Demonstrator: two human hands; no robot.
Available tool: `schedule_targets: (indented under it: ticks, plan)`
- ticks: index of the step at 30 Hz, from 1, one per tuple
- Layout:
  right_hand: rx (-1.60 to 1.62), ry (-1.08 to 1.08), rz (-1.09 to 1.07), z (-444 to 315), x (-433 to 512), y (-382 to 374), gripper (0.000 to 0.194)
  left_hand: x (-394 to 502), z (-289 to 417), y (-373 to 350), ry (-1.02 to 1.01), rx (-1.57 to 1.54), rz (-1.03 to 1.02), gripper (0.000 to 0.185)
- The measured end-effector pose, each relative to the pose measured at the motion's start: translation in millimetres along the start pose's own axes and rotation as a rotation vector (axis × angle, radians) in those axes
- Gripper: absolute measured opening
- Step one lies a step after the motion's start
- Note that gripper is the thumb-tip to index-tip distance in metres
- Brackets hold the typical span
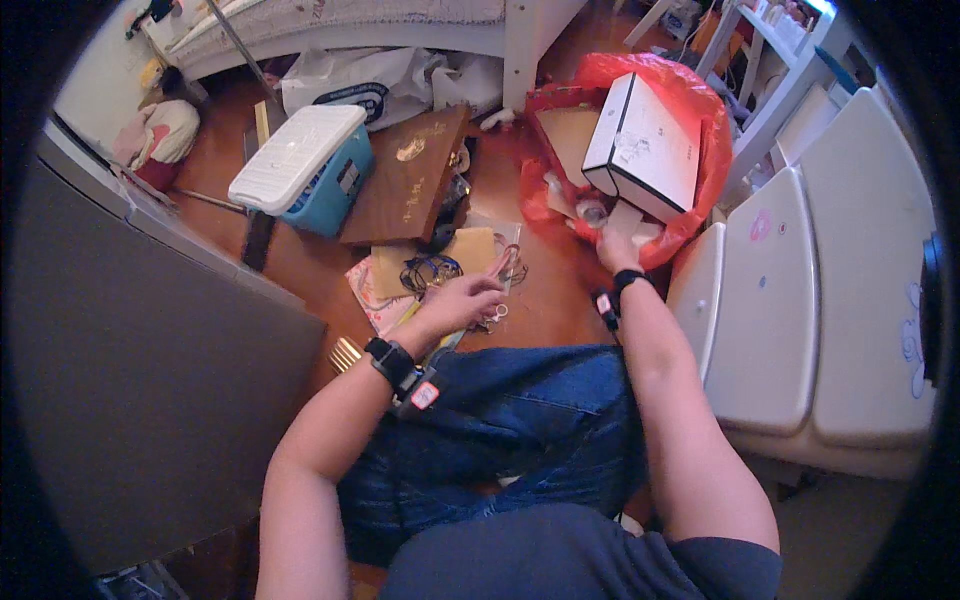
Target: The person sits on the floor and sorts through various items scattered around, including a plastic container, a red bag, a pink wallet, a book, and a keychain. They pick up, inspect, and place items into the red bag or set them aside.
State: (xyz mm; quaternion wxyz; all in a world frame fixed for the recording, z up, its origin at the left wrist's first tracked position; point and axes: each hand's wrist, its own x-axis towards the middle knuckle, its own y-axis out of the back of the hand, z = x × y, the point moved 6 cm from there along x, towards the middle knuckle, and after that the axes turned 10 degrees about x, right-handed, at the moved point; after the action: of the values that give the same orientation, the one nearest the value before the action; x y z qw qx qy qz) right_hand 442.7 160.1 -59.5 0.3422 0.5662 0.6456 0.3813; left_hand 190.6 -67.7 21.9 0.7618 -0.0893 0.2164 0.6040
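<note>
My right hand point(621, 249) reaches to the near rim of a red plastic bag point(712, 142), its fingers on a small pale piece of paper or card point(624, 222). A white box with black edges point(660, 150) lies tilted in that bag, above a brown cardboard piece point(564, 139) and a clear roll, perhaps tape point(592, 213). My left hand point(469, 298) hovers low over a small pile, fingers half curled; whether it grips anything is hidden. Under and around it are a coil of dark cables point(431, 274), a brown envelope point(476, 246), a pink strap point(504, 262) and a metal ring point(501, 309).
A blue plastic bin with a white lid point(300, 157) stands beside a brown case with gold markings point(412, 176). White drawers point(765, 300) rise at right, a dark grey panel point(165, 360) at left. Beyond are a white bed frame point(519, 60) and a white bag point(405, 82).
</note>
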Motion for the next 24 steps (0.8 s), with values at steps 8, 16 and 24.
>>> schedule_targets:
  ticks: [8,16,24]
  plan:
    - [0.781,0.37,-0.023,-169,-50,150,0.022,6,-23,54,0.001,-0.445,0.267,0.056]
    - [0.718,0.734,-0.982,-261,-274,158,0.022,-12,-3,52,-0.063,-0.797,0.178,0.078]
    - [0.295,0.783,-0.687,-261,-232,168,0.045,-15,-37,36,0.047,-0.888,-0.112,0.035]
